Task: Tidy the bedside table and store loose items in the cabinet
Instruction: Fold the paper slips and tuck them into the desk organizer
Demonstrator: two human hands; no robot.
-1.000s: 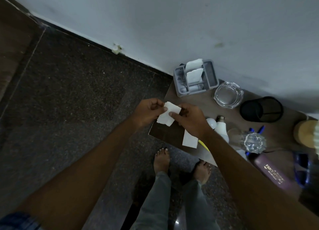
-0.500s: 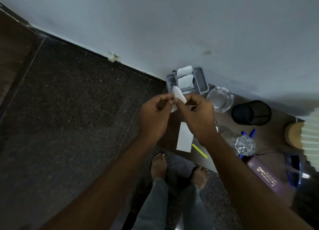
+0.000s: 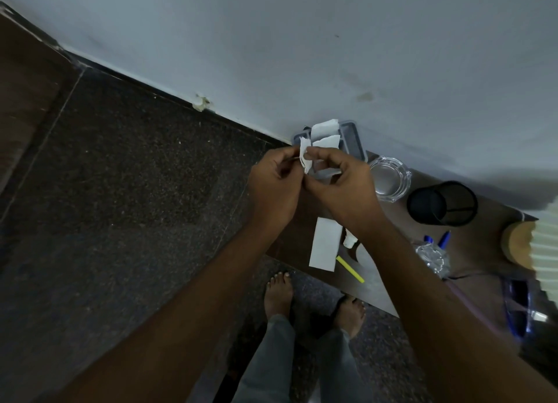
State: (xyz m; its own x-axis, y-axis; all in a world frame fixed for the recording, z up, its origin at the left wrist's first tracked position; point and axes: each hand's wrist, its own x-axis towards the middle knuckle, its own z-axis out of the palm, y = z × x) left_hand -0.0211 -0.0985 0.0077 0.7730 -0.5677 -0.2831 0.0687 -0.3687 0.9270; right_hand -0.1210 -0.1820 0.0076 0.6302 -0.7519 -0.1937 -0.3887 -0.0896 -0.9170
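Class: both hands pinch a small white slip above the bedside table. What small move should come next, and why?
Probably lower the slip into the grey organizer just beyond the hands. Similar white slips already stand in it, and the left hand and right hand hold this one right in front of it.

Home bedroom — bedside table (image 3: 305,236), pleated lamp (image 3: 546,245), stone floor (image 3: 120,191)

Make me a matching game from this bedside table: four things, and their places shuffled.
1 small white paper scrap
2 clear glass ashtray
3 black mesh pen cup
4 thin yellow stick

A beside the flat white paper sheet
B pinched between left hand and right hand
C next to the grey plastic tray
D farthest right of the four

Pairs: 1-B, 2-C, 3-D, 4-A
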